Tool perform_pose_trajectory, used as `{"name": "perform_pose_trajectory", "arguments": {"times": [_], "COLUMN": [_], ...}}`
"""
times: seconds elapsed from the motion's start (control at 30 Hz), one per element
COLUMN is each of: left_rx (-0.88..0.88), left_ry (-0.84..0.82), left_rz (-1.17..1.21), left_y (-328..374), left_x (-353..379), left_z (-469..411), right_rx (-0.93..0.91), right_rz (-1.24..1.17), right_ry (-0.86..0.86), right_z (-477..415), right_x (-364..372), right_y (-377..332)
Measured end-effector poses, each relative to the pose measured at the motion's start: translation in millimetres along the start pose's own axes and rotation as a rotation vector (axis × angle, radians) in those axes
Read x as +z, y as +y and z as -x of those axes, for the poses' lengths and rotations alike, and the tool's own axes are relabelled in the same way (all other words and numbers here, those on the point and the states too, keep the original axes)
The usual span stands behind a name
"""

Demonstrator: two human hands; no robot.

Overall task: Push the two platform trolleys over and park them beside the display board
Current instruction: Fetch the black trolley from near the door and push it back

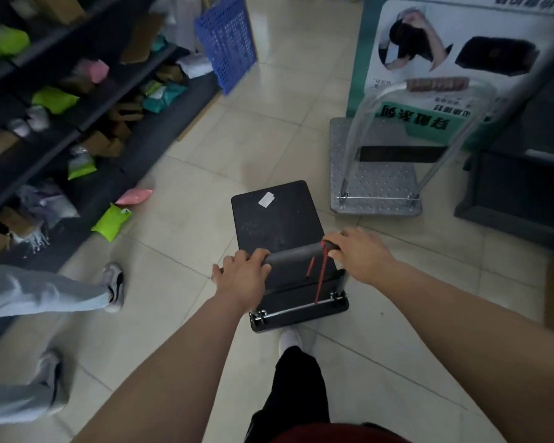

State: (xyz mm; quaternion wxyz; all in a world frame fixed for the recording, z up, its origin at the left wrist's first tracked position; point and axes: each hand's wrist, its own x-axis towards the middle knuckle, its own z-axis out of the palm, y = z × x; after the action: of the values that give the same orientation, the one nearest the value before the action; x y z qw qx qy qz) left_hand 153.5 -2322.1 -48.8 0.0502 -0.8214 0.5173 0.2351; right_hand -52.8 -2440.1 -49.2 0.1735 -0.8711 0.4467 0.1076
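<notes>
On tiled floor, two trolleys, black trolley (277, 215) handle gripped by left hand (242, 278), right hand (359, 254), silver trolley (375, 183) beside display board (454, 59).

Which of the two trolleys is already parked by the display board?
The silver trolley, standing unattended against the display board. The black trolley is out on the tiled floor, its handle held by both the left hand and right hand.

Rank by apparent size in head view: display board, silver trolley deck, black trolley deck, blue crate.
1. display board
2. silver trolley deck
3. black trolley deck, nearer the camera and partly hidden by the hands, so unsure against 2
4. blue crate, cropped and farther away
</notes>
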Motion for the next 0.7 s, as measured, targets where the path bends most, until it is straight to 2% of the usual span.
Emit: {"name": "perform_pose_trajectory", "arguments": {"times": [0.1, 0.33, 0.7], "left_rx": [0.003, 0.013, -0.067], "left_ry": [0.000, -0.048, -0.080], "left_rz": [0.022, 0.001, 0.013], "left_y": [10, 18, 27], "left_x": [-16, -67, -124], "left_z": [-39, -132, -250], "right_rx": [0.020, 0.086, -0.059], "right_rz": [-0.031, -0.170, -0.007], "right_ry": [-0.027, 0.042, 0.027], "right_z": [-44, -136, -260], "right_x": [-19, -46, -102], "right_y": [14, 27, 59]}}
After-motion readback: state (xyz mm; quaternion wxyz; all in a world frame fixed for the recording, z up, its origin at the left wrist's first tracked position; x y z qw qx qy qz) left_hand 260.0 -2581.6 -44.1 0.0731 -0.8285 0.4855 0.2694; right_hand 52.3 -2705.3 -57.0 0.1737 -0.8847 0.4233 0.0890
